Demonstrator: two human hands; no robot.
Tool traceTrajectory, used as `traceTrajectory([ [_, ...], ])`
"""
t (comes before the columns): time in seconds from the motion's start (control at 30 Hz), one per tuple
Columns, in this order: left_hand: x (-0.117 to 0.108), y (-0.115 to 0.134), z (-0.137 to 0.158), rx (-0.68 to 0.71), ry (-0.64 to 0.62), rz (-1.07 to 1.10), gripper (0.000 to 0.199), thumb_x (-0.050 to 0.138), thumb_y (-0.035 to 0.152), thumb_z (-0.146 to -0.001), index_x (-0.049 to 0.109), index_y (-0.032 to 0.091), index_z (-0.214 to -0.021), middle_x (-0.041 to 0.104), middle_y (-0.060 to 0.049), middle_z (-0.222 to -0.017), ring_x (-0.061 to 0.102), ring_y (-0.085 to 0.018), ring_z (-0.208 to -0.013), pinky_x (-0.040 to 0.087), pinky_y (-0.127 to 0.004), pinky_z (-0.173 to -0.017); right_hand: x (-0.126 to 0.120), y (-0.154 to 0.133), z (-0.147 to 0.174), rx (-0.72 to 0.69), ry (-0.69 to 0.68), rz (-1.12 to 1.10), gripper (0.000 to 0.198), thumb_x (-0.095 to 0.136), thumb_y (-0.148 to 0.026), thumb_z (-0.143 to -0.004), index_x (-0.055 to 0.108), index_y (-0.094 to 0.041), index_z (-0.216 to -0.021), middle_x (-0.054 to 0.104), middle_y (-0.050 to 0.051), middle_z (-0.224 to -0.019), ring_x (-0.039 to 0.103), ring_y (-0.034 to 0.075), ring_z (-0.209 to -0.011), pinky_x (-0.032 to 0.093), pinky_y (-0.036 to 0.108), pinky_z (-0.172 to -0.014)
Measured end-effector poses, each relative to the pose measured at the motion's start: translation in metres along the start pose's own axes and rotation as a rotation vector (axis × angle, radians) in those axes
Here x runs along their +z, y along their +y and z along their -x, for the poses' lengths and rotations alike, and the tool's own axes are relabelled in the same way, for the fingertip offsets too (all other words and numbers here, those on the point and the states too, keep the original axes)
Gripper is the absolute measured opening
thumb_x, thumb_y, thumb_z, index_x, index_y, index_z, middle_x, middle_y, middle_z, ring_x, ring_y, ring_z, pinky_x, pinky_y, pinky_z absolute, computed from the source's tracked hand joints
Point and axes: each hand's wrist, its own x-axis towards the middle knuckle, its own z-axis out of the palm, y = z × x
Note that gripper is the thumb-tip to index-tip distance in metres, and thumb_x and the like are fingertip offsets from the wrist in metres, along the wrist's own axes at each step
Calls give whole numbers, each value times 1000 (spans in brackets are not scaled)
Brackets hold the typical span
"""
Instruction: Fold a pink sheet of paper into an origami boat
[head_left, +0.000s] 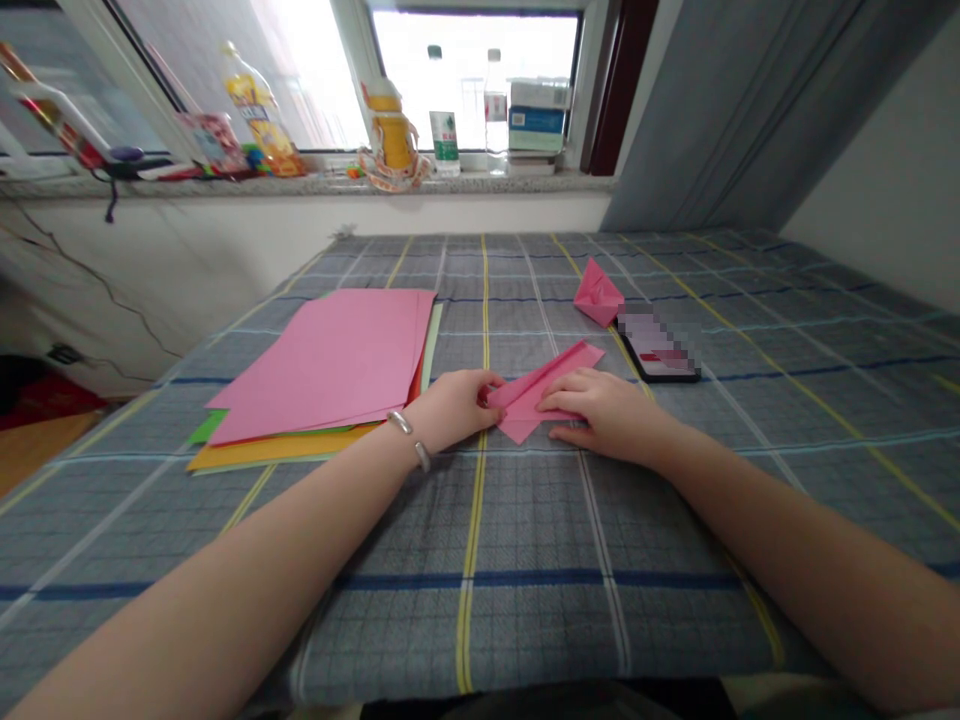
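Observation:
A partly folded sheet of pink paper [525,392] lies slanted on the plaid cloth between my hands. My left hand [457,405] pinches its left end between thumb and fingers; a silver bangle circles that wrist. My right hand [604,412] rests on the paper's right part, fingers stretched across a fold and pressing it down. Beyond the right hand stands a small folded pink paper piece [598,295], pointed at the top. A stack of coloured paper [330,355], pink on top with green and orange below, lies left of my left hand.
A phone [660,345] lies right of the small folded piece. The plaid cloth [540,600] covers the whole surface. On the windowsill [322,185] stand a yellow drink bottle [262,115], a yellow flask [391,130], clear bottles and boxes [537,118]. A grey curtain [712,110] hangs at right.

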Motion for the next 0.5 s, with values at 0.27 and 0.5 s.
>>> traceTrajectory([
  [0.27, 11, -5, -5, 9, -94, 295, 40, 60, 22, -74, 60, 17, -113, 68, 0, -76, 61, -12, -65, 44, -22, -60, 3, -3, -2, -103, 12, 50, 23, 58, -28, -86, 66, -21, -106, 67, 6, -109, 60, 22, -101, 45, 36, -88],
  [0.5, 10, -8, -6, 54, -162, 386, 36, 57, 21, -74, 58, 15, -110, 67, 0, -76, 60, -11, -63, 44, -21, -58, 7, -15, -6, -122, 10, 204, 20, 49, -23, -89, 67, -17, -94, 68, 9, -99, 60, 22, -91, 44, 34, -78],
])
